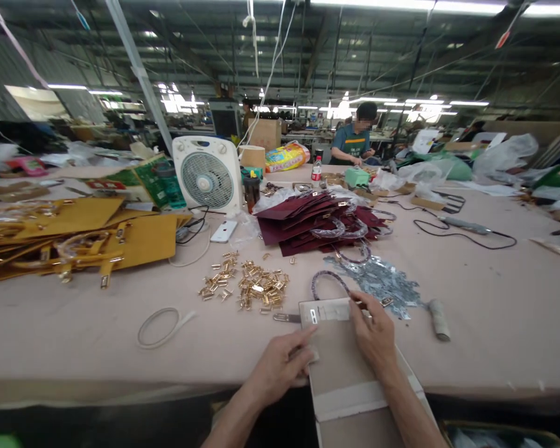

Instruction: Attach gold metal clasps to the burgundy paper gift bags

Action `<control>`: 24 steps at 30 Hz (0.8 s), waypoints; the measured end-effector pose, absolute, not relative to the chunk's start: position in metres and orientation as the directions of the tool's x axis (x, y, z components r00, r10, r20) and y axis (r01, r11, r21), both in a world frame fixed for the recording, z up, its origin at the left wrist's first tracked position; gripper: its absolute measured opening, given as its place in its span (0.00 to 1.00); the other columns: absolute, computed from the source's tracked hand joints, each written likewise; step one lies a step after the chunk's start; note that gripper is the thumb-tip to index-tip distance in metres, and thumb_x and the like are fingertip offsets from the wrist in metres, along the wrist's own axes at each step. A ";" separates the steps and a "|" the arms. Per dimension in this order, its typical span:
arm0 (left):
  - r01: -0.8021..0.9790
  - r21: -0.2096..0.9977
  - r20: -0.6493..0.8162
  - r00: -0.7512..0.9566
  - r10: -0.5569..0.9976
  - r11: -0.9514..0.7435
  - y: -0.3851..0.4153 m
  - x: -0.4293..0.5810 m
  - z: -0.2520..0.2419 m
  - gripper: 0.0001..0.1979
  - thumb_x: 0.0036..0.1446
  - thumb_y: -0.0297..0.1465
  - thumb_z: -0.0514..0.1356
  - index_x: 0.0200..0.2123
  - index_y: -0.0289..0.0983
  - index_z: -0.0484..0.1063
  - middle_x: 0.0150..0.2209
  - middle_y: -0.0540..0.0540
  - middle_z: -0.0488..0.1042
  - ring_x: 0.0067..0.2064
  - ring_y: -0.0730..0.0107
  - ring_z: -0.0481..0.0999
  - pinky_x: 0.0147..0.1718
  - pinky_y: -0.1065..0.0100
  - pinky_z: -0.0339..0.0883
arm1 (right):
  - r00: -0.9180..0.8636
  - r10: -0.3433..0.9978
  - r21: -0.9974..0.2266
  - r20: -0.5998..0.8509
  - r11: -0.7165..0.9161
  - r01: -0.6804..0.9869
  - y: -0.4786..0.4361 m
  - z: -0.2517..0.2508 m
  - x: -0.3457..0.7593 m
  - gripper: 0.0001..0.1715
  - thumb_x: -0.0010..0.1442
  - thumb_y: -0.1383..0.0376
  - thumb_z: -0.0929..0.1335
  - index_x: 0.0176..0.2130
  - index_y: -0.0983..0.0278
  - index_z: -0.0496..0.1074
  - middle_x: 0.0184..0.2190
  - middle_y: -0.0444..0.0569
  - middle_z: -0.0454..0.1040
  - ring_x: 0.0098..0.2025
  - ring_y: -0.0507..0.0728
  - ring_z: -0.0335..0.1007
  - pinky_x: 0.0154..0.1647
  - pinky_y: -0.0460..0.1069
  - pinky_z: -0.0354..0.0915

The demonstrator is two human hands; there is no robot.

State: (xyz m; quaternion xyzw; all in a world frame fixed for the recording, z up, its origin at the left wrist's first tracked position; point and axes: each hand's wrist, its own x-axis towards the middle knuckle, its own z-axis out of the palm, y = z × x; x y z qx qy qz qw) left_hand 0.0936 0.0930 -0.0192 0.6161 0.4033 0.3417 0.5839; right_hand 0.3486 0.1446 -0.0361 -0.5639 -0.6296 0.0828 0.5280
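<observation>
A flat beige bag panel point(338, 354) with pale strips across it lies in front of me, its near end past the table edge. A wrapped loop handle point(329, 275) arches beyond its far edge. My left hand point(280, 367) is closed at the panel's left edge, index finger pointing just below a small shiny metal plate point(313, 316). My right hand point(376, 330) grips the panel's upper right corner, fingers bent over it. A strap end with a metal fitting point(285, 317) sticks out left. Nearby lie gold-coloured metal fittings point(264, 286) and a heap of flat silver plates point(382, 283).
Dark red bag pieces point(294, 218) are stacked beyond the fittings, mustard ones point(144, 242) at left. A fan point(208, 174), a phone point(224, 231), a coiled strip point(158, 328), a wrapped cylinder point(438, 320) and a corded tool point(466, 225) stand or lie around. A co-worker point(353, 140) works opposite.
</observation>
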 end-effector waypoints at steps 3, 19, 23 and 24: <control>0.140 0.990 -0.061 0.480 0.875 -0.008 0.092 0.091 -0.018 0.35 0.65 0.34 0.58 0.73 0.42 0.54 0.37 0.50 0.74 0.32 0.74 0.73 0.34 0.70 0.70 | 0.141 0.791 -0.691 0.596 0.415 0.592 0.127 -0.031 0.338 0.12 0.70 0.59 0.67 0.50 0.59 0.76 0.46 0.53 0.79 0.47 0.62 0.76 0.52 0.58 0.72; 0.338 0.913 0.047 0.467 0.883 -0.227 0.093 0.088 -0.025 0.40 0.55 0.23 0.55 0.72 0.39 0.55 0.52 0.44 0.80 0.48 0.60 0.78 0.50 0.63 0.68 | -0.410 0.775 -0.613 0.481 0.632 0.474 0.085 -0.035 0.288 0.17 0.70 0.69 0.67 0.55 0.56 0.75 0.47 0.54 0.78 0.49 0.60 0.76 0.51 0.56 0.75; 0.348 0.910 0.049 0.446 0.894 -0.224 0.092 0.090 -0.025 0.36 0.54 0.23 0.55 0.68 0.39 0.62 0.54 0.42 0.79 0.54 0.57 0.77 0.56 0.61 0.66 | -0.393 0.770 -0.593 0.503 0.638 0.491 0.084 -0.036 0.287 0.16 0.70 0.69 0.67 0.54 0.55 0.76 0.44 0.51 0.78 0.47 0.59 0.76 0.48 0.54 0.74; 0.343 0.913 0.049 0.447 0.893 -0.222 0.092 0.091 -0.024 0.35 0.54 0.22 0.55 0.66 0.39 0.63 0.52 0.43 0.80 0.54 0.58 0.77 0.56 0.62 0.66 | -0.388 0.771 -0.594 0.506 0.637 0.491 0.083 -0.035 0.286 0.15 0.70 0.69 0.67 0.53 0.55 0.76 0.43 0.51 0.78 0.46 0.59 0.76 0.47 0.54 0.74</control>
